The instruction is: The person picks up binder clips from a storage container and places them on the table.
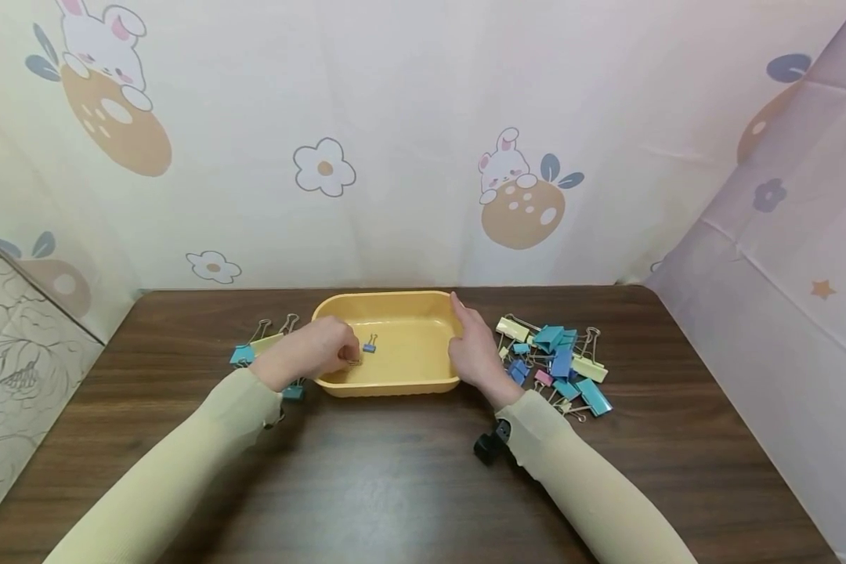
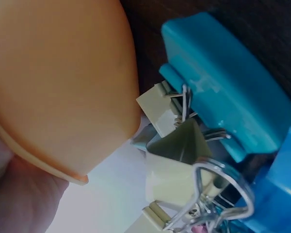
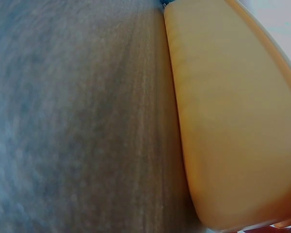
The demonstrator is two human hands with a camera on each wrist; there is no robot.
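Observation:
A yellow plastic tray (image 1: 395, 388) stands near the table's back edge. Inside its left end my left hand (image 1: 320, 347) reaches down with bent fingers, pinching a small binder clip (image 1: 354, 362) of which only the wire shows. A little to the right, a small blue binder clip (image 1: 370, 345) lies on the tray floor. My right hand (image 1: 475, 352) grips the tray's right side, index finger along the rim. In the left wrist view, a teal binder clip (image 2: 228, 82) and a cream binder clip (image 2: 169, 170) are close to the tray wall (image 2: 63, 73).
Right of the tray lies a heap of teal, blue, cream and pink binder clips (image 1: 560, 360). Several more, including a teal binder clip (image 1: 243, 355), lie left of it, partly behind my left forearm. A patterned curtain (image 1: 409, 219) hangs behind the wooden table (image 1: 381, 478).

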